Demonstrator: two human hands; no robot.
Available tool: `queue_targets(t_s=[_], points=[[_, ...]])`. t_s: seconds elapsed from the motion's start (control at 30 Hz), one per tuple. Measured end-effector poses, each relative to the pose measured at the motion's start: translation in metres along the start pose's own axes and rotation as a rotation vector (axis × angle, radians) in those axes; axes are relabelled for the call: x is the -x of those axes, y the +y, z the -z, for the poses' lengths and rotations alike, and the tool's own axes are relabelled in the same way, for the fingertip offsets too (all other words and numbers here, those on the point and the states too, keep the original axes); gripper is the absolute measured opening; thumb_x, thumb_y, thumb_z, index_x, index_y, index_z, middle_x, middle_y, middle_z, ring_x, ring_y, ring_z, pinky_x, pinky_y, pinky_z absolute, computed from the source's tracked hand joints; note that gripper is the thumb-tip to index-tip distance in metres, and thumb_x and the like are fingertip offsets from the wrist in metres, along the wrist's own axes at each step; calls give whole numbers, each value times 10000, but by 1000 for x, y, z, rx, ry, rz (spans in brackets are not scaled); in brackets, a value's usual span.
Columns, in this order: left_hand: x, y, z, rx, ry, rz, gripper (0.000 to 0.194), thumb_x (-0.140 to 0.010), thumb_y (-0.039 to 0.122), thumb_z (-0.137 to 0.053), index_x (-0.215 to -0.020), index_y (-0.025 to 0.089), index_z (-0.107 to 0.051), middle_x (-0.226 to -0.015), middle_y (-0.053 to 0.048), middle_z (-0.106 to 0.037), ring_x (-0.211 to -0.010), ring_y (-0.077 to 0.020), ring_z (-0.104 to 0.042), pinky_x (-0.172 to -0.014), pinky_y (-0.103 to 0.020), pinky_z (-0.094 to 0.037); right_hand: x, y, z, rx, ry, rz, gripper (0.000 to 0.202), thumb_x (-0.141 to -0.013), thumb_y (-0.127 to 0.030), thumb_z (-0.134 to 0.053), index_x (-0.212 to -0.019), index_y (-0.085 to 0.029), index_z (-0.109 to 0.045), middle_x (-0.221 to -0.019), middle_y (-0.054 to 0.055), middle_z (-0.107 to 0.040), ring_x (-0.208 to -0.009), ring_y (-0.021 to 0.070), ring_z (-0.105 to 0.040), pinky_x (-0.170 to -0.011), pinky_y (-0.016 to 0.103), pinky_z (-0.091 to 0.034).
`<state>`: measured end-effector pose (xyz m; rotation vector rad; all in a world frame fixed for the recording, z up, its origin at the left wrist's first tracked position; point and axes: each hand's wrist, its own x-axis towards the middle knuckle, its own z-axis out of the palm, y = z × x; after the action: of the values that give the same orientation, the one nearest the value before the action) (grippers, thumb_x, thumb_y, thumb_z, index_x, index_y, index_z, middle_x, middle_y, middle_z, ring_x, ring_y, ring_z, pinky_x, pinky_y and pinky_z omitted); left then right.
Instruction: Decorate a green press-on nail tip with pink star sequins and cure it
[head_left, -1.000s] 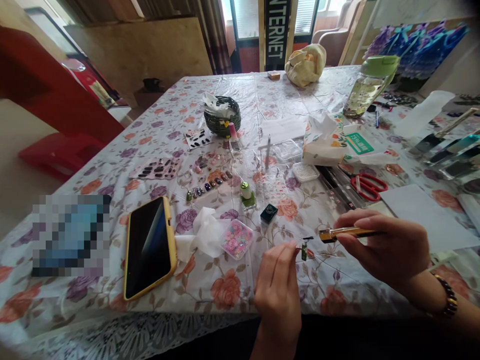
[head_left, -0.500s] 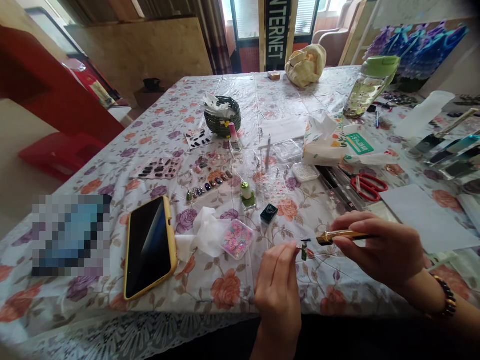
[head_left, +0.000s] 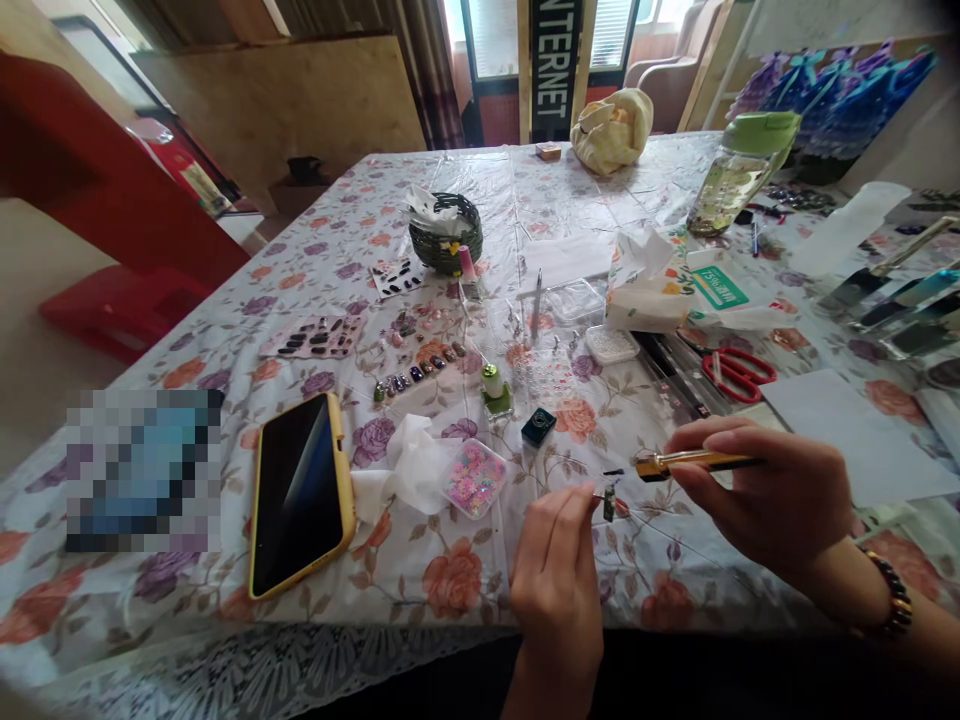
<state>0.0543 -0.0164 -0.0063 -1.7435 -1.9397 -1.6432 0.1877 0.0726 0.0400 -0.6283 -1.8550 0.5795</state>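
Near the table's front edge, my left hand (head_left: 557, 560) pinches a thin holder bearing a small dark green nail tip (head_left: 609, 503). My right hand (head_left: 780, 490) grips a gold-coloured brush (head_left: 697, 461), its dark bristles close above the nail tip; whether they touch is too small to tell. Left of the brush, a dark square pot (head_left: 538, 427) and a green polish bottle (head_left: 496, 390) stand on the flowered cloth. A clear box of pink decorations (head_left: 474, 479) lies beside a crumpled white tissue (head_left: 418, 463). Several decorated nail tips (head_left: 417, 374) form a row farther back.
A yellow-cased phone (head_left: 300, 497) lies on the left. Red scissors (head_left: 739, 374), a tissue pack (head_left: 649, 280) and a white sheet (head_left: 847, 430) are at the right. Farther back stand a woven basket (head_left: 445, 245) and a green-lidded jug (head_left: 739, 175).
My right hand and the brush have shifted very slightly to the right. My left hand stays nearly in place, still pinching the holder.
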Motion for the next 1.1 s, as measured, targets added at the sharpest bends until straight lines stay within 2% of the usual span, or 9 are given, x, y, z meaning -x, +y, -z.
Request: queue_targets(t_s=[0.1, 0.17, 0.27, 0.37, 0.5, 0.7, 0.83, 0.97, 1.1], points=[[0, 0, 0, -7, 7, 0, 225, -779, 30, -567, -936, 171, -646, -821, -24, -694, -784, -130, -651, -725, -232, -530, 2, 0, -4, -38, 138, -125, 340, -700, -102, -684, -954, -260, -523, -762, -6, -633, -613, 143, -631, -531, 275, -539], [-1, 1, 0, -12, 10, -5, 220, -771, 28, -579, -927, 166, -648, -814, -24, -694, -779, -127, -651, -727, -227, -529, 1, -1, -6, -69, 191, -263, 298, -716, -136, -683, -939, -249, -522, -740, -9, -618, -585, 127, -599, -498, 247, -512], [-1, 1, 0, -13, 8, -6, 216, -764, 28, -592, -926, 159, -647, -816, -26, -693, -779, -122, -649, -730, -221, -528, -3, -3, -8, -141, 173, -475, 214, -752, -196, -661, -908, -232, -518, -643, -35, -579, -497, 87, -527, -418, 184, -445], [-1, 1, 0, -22, 14, -7, 214, -766, 33, -595, -932, 160, -644, -822, -25, -693, -782, -119, -646, -732, -221, -527, -6, -3, -9, -192, 121, -573, 189, -771, -224, -644, -909, -227, -514, -565, -60, -535, -437, 67, -466, -386, 163, -395], [-1, 0, 0, -18, 23, -24, 211, -758, 21, -602, -928, 139, -644, -825, -33, -692, -793, -115, -643, -751, -210, -519, -4, -2, -11, -212, 83, -599, 193, -766, -236, -649, -903, -227, -513, -564, -58, -525, -449, 70, -454, -390, 168, -374], [0, 1, 0, -19, 17, -14, 223, -760, 17, -595, -933, 149, -642, -827, -27, -695, -791, -116, -646, -743, -213, -524, 0, -3, -13, -216, 60, -591, 210, -756, -228, -658, -906, -226, -510, -625, -51, -536, -479, 65, -474, -420, 165, -410], [0, 1, 0, -20, 18, 0, 214, -766, 33, -594, -931, 159, -643, -822, -24, -698, -778, -121, -651, -730, -223, -531, -2, -3, -12, -173, 86, -574, 205, -754, -224, -658, -898, -220, -513, -649, -39, -555, -493, 70, -490, -423, 167, -414], [-1, 1, 1, -4, 20, 2, 215, -760, 30, -599, -926, 159, -646, -818, -26, -700, -770, -121, -654, -728, -219, -531, -4, 0, -10, -148, 110, -576, 201, -751, -228, -661, -891, -217, -516, -584, -50, -542, -457, 73, -472, -389, 167, -383], [-3, 1, 1, 3, 28, -2, 208, -758, 32, -601, -916, 159, -647, -808, -23, -700, -759, -117, -655, -716, -212, -531, -4, 3, -9, -179, 184, -561, 214, -739, -230, -675, -892, -221, -526, -580, -54, -544, -447, 71, -473, -386, 163, -401]])
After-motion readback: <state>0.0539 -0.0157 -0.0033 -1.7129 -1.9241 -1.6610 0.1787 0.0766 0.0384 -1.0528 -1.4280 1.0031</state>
